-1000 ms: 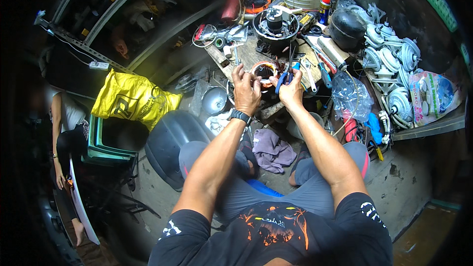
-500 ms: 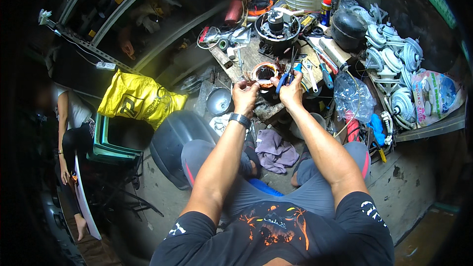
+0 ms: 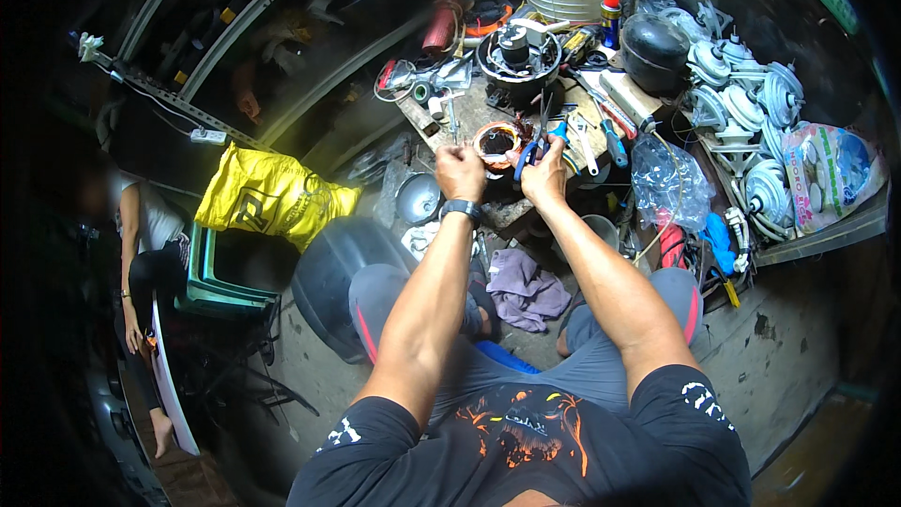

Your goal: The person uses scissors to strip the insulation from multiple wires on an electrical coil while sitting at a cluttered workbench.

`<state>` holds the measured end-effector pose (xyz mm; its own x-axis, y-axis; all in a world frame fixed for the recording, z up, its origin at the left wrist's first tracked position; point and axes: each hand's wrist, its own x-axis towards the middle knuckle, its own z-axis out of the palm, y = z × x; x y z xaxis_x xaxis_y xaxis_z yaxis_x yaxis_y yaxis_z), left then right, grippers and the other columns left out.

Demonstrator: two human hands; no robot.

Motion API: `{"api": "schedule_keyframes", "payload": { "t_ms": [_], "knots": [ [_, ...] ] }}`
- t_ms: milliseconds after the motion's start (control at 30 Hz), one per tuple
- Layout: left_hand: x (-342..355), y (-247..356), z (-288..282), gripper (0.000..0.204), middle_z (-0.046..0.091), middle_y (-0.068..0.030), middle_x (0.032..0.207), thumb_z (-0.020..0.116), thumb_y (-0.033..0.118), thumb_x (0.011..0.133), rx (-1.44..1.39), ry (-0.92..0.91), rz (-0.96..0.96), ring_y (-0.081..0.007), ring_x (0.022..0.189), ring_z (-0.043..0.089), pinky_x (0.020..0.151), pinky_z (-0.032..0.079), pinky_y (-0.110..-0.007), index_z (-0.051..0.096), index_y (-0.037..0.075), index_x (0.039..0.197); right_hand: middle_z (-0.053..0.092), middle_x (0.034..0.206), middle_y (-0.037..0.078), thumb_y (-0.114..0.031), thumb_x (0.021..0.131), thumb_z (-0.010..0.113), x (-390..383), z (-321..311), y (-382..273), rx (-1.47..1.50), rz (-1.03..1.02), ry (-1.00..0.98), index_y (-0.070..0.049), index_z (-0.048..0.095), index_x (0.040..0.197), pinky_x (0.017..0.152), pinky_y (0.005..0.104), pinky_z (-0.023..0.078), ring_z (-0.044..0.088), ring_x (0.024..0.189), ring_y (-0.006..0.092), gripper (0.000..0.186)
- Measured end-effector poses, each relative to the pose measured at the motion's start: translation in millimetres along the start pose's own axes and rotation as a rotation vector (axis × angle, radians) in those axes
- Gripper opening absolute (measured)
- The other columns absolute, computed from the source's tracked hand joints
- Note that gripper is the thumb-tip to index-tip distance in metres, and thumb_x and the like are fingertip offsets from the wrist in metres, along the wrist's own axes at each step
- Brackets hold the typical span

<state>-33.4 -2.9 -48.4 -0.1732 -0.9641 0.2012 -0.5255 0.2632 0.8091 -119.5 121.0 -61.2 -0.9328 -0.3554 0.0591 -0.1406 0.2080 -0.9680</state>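
My left hand point(image 3: 460, 169) is closed at the left edge of a copper-wound motor coil point(image 3: 499, 131); what its fingers grip is hidden. My right hand point(image 3: 543, 176) is closed on blue-handled scissors point(image 3: 527, 155), whose long blades point up and away from me, just right of the coil. A black motor housing point(image 3: 515, 66) stands behind the coil on the cluttered wooden bench point(image 3: 422, 111). A turquoise-handled tool and a wrench point(image 3: 584, 150) lie right of my right hand.
At left are a yellow sack point(image 3: 263, 197), green plastic chairs point(image 3: 225, 291) and a seated person point(image 3: 136, 225). A metal bowl point(image 3: 416, 195) is left of my hands. White round parts point(image 3: 751, 113) are piled at right. A purple cloth point(image 3: 521, 286) lies on the floor.
My left hand has lowered, its fingers now more curled in toward the palm. My right hand stays beside the coil with the scissors, shifted slightly leftward.
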Motion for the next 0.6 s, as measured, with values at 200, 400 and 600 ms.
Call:
{"api": "schedule_keyframes", "payload": {
  "t_ms": [200, 400, 600],
  "knots": [
    [10, -33, -2, 0.026, 0.068, -0.012, 0.093, 0.068, 0.025, 0.1, -0.731, -0.135, -0.338, -0.024, 0.086, 0.071, 0.08, 0.06, -0.041, 0.062, 0.001, 0.109, 0.07, 0.106, 0.017, -0.042, 0.077, 0.095, 0, 2, 1, -0.004, -0.024, -0.028, -0.001, 0.04, 0.14, 0.085, 0.0425, 0.056, 0.071, 0.093, 0.0306, 0.093],
    [11, -15, -32, 0.018, 0.07, -0.0091, 0.096, 0.073, 0.019, 0.1, -0.681, -0.575, -0.378, -0.0196, 0.08, 0.071, 0.068, 0.061, -0.032, 0.064, 0.003, 0.104, 0.065, 0.102, 0.016, -0.033, 0.075, 0.097, -1, -2, 1, 0.001, -0.005, -0.012, -0.002, 0.044, 0.137, 0.083, 0.0434, 0.054, 0.067, 0.092, 0.0294, 0.087],
    [12, -31, -1, 0.013, 0.071, -0.0074, 0.087, 0.073, 0.01, 0.094, -0.43, -0.216, -0.007, -0.0144, 0.074, 0.064, 0.068, 0.055, -0.03, 0.065, 0.0, 0.097, 0.066, 0.104, 0.017, -0.037, 0.074, 0.097, -4, 6, 1, 0.005, -0.012, 0.025, -0.001, 0.042, 0.139, 0.086, 0.0443, 0.054, 0.067, 0.095, 0.0309, 0.092]
  ]
}}
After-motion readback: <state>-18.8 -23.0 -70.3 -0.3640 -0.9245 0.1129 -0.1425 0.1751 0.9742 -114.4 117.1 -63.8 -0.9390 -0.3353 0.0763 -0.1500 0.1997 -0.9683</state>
